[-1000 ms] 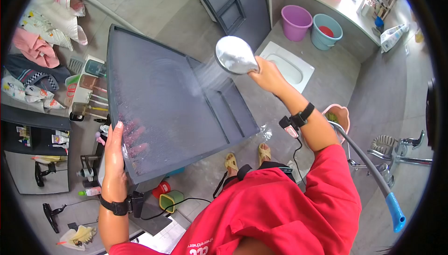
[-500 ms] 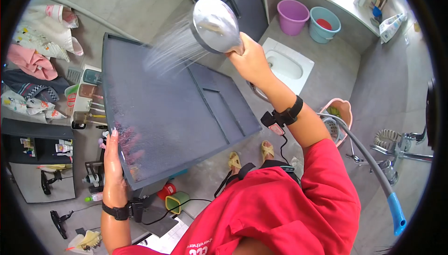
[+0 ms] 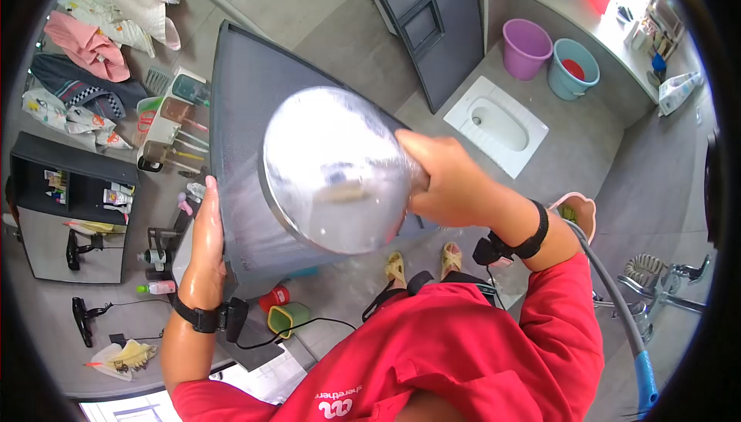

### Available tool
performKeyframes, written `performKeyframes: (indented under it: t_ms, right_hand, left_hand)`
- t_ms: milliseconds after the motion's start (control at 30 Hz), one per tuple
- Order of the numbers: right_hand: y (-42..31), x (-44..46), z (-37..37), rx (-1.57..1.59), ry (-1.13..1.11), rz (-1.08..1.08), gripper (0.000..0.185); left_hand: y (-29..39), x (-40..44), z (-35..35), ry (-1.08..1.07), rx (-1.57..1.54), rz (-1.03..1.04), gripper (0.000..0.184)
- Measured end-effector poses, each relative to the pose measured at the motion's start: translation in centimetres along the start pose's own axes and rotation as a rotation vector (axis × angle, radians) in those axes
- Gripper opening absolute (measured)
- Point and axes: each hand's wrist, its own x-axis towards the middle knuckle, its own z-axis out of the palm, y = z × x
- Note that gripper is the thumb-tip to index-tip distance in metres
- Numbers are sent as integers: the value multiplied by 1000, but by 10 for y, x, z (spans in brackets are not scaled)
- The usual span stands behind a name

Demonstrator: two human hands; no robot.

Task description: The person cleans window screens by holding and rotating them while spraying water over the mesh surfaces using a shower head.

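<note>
A large chrome shower head (image 3: 332, 171) fills the middle of the view, close to the camera, and hides much of what lies behind it. My right hand (image 3: 451, 179) is closed around its handle. Behind it a wet dark grey panel (image 3: 251, 86) with a raised rim stands tilted. My left hand (image 3: 207, 233) grips the panel's left edge, one finger stretched along the rim and the others hidden. Water spray is hard to make out now. The grey hose (image 3: 610, 283) with a blue end hangs beside my right arm.
A squat toilet (image 3: 500, 125) is set in the floor, with a purple bucket (image 3: 527, 50) and a blue bucket (image 3: 573, 71) behind it. A grey door (image 3: 432, 28) stands at the back. Left are a wall rack (image 3: 166, 125), towels (image 3: 89, 48) and a mirror cabinet (image 3: 73, 214).
The shower head has come down and closer to the camera, now covering the panel's middle. Reddish marks seen along the panel's left side no longer show. The whole view has shifted.
</note>
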Motion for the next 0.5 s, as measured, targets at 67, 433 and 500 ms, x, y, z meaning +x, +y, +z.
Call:
performKeyframes:
  t_ms: [67,433,500]
  right_hand:
    - [2,-10,4,13,-74,-4,27]
    - [147,-89,-8,-363,236,520,26]
    - [174,-108,-14,-386,316,597,26]
  left_hand:
    - [3,-6,0,-2,8,-4,68]
    - [-17,-26,-32,-92,131,182,64]
    - [-16,-30,-35,-44,169,132,67]
